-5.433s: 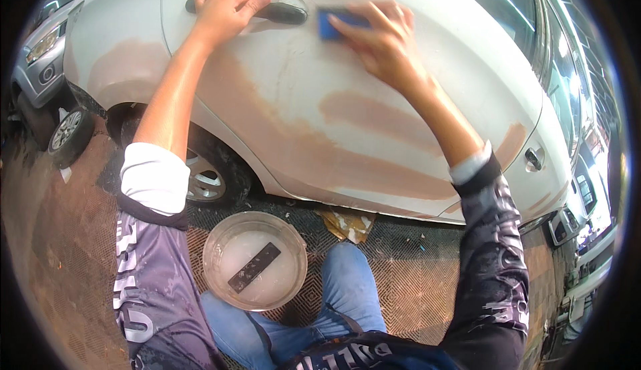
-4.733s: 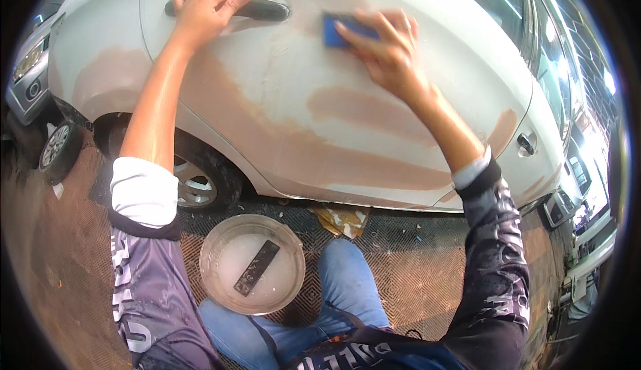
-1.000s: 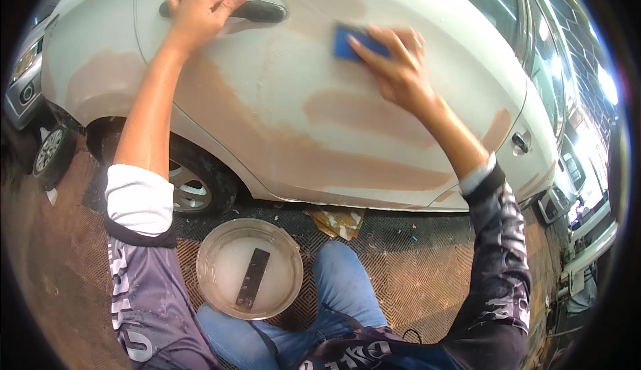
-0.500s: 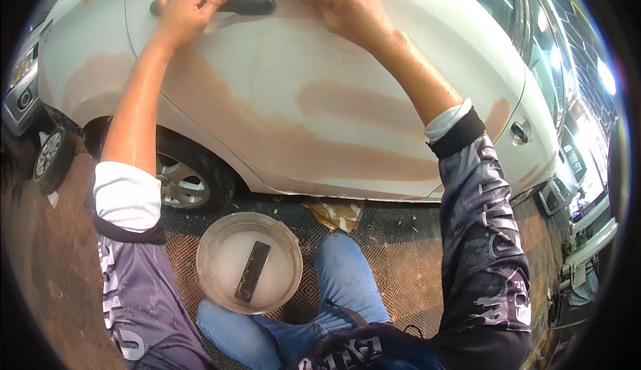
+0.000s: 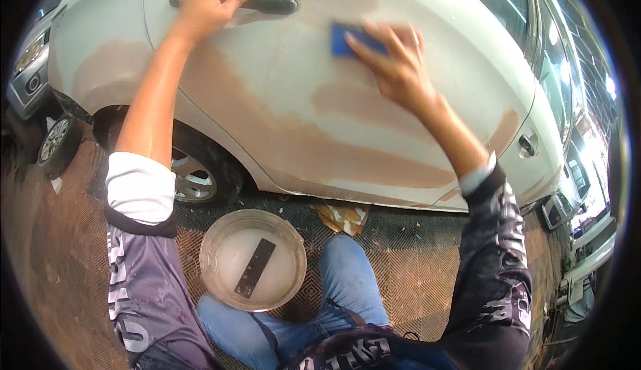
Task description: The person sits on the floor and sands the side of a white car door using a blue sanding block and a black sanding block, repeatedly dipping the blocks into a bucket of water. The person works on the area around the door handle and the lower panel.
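Observation:
A pale car door (image 5: 267,89) with brownish filler patches fills the upper middle. My left hand (image 5: 210,6) is wrapped round its black door handle (image 5: 277,3). Over to the right, my right hand (image 5: 400,59) grips a blue sanding block (image 5: 342,40) against the door panel, between filler patches. Motion smears the fingers and the block a little, and the block's underside is hidden. Below the door a clear bucket (image 5: 207,263) of cloudy water stands in front of my knees, with a long dark flat bar (image 5: 255,268) in it.
The car's rear wheel (image 5: 197,177) is beyond my left forearm. A loose wheel (image 5: 59,141) and another car (image 5: 30,69) are at the far left. Crumpled brown paper (image 5: 342,218) lies under the door's lower edge. Ribbed tiles (image 5: 417,270) cover the floor.
My right hand has moved the blue sanding block down and to the right across the door. My left hand stays on the handle; the whole view has shifted slightly.

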Action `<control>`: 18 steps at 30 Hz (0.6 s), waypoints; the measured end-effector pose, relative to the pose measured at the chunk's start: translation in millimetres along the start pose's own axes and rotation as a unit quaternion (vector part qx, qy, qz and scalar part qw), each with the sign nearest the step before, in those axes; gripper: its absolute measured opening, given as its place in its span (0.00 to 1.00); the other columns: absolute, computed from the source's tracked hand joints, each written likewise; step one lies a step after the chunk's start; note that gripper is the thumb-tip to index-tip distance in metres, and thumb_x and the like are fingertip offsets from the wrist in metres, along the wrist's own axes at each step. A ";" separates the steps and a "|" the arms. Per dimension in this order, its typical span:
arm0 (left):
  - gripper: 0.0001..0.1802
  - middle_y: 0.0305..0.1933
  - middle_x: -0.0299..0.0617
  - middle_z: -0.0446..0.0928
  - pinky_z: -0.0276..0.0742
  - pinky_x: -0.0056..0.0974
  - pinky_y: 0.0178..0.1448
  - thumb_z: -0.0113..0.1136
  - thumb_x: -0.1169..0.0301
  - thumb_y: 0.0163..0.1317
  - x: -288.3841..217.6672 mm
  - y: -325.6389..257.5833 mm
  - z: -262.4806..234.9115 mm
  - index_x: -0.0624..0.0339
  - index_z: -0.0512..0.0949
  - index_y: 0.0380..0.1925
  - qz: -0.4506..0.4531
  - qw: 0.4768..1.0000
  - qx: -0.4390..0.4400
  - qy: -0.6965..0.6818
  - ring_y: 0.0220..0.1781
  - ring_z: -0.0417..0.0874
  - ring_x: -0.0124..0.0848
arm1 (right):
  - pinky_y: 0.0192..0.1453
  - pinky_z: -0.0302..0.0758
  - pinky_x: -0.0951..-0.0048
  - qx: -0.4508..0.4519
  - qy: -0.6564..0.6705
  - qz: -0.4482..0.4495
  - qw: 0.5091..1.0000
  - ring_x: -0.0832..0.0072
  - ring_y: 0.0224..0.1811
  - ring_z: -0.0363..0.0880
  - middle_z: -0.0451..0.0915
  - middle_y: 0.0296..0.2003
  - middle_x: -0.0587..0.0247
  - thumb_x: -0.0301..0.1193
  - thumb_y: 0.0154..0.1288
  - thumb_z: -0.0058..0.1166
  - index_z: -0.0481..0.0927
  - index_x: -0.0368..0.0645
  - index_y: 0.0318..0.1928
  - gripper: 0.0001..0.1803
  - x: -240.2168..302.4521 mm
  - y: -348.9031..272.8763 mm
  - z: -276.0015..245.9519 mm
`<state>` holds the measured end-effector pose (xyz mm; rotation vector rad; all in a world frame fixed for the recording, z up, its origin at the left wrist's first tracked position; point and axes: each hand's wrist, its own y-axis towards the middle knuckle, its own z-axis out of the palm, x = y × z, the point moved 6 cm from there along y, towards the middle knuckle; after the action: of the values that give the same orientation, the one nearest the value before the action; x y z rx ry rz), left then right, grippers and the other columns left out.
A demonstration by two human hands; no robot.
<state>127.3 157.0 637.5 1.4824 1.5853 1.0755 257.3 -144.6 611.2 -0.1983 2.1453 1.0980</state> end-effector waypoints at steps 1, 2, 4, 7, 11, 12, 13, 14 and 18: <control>0.21 0.29 0.24 0.71 0.52 0.40 0.66 0.55 0.46 0.76 0.6 2.5 0.3 0.48 0.84 0.34 -0.004 1.000 0.002 0.000 0.44 0.69 0.27 | 0.68 0.65 0.50 0.001 0.002 0.004 1.000 0.59 0.62 0.71 0.77 0.60 0.67 0.28 0.56 0.66 0.86 0.60 0.60 0.28 0.8 -8.1 -2.3; 0.21 0.29 0.23 0.72 0.51 0.40 0.66 0.55 0.46 0.76 0.8 3.3 0.3 0.48 0.84 0.34 -0.010 1.000 0.005 0.000 0.45 0.69 0.27 | 0.68 0.65 0.50 0.004 0.005 0.006 1.000 0.59 0.62 0.71 0.77 0.60 0.67 0.28 0.56 0.66 0.86 0.61 0.60 0.28 1.2 -13.2 -3.7; 0.21 0.30 0.23 0.72 0.51 0.40 0.67 0.55 0.46 0.76 0.9 6.6 2.0 0.48 0.83 0.34 -0.010 1.000 0.008 0.001 0.45 0.69 0.27 | 0.68 0.65 0.51 0.003 0.011 0.008 1.000 0.59 0.61 0.71 0.77 0.60 0.67 0.27 0.56 0.66 0.86 0.61 0.61 0.29 1.7 1.7 -3.5; 0.20 0.29 0.23 0.71 0.51 0.40 0.66 0.56 0.46 0.76 -0.2 -0.3 6.8 0.47 0.83 0.34 -0.013 1.000 0.012 -0.003 0.44 0.68 0.26 | 0.67 0.66 0.51 -0.006 -0.006 -0.022 1.000 0.60 0.61 0.72 0.76 0.64 0.67 0.27 0.56 0.66 0.86 0.63 0.62 0.31 -4.0 72.1 13.1; 0.20 0.29 0.23 0.70 0.52 0.40 0.65 0.56 0.46 0.76 2.5 -0.2 4.1 0.46 0.83 0.33 -0.011 1.000 0.004 -0.006 0.44 0.68 0.26 | 0.68 0.66 0.51 0.016 -0.020 -0.016 1.000 0.61 0.63 0.72 0.75 0.66 0.67 0.23 0.54 0.66 0.85 0.63 0.62 0.33 -2.7 9.4 -1.5; 0.20 0.29 0.22 0.70 0.52 0.40 0.64 0.56 0.46 0.76 7.6 1.1 -0.8 0.46 0.83 0.33 -0.007 1.000 -0.003 0.009 0.44 0.68 0.26 | 0.68 0.66 0.51 0.006 -0.010 -0.009 1.000 0.61 0.63 0.72 0.75 0.66 0.67 0.23 0.54 0.66 0.86 0.62 0.62 0.33 -3.3 1.1 -2.4; 0.21 0.29 0.22 0.70 0.52 0.40 0.64 0.56 0.46 0.76 7.1 3.3 0.2 0.46 0.83 0.33 -0.011 1.000 0.008 0.024 0.44 0.69 0.26 | 0.68 0.66 0.51 0.004 -0.003 -0.003 1.000 0.61 0.63 0.72 0.75 0.66 0.67 0.22 0.54 0.66 0.86 0.62 0.62 0.33 -6.0 -5.5 -5.4; 0.21 0.29 0.22 0.70 0.52 0.40 0.64 0.56 0.46 0.76 6.5 5.9 1.1 0.46 0.83 0.32 -0.014 0.999 0.019 0.039 0.44 0.69 0.26 | 0.67 0.65 0.51 0.002 0.005 0.003 1.000 0.62 0.63 0.72 0.76 0.66 0.66 0.22 0.53 0.65 0.86 0.62 0.62 0.33 -9.3 -7.7 -5.1; 0.22 0.28 0.23 0.70 0.52 0.39 0.63 0.55 0.45 0.76 -0.4 -0.1 1.8 0.47 0.82 0.30 -0.005 1.000 0.000 -0.001 0.44 0.69 0.26 | 0.68 0.65 0.52 -0.009 -0.005 -0.025 1.000 0.60 0.62 0.73 0.78 0.63 0.63 0.22 0.59 0.64 0.86 0.64 0.63 0.32 -7.6 85.1 11.6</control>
<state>128.9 156.7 636.6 1.4733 1.5910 1.0675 232.5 -83.7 667.0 -0.2524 2.1118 1.0882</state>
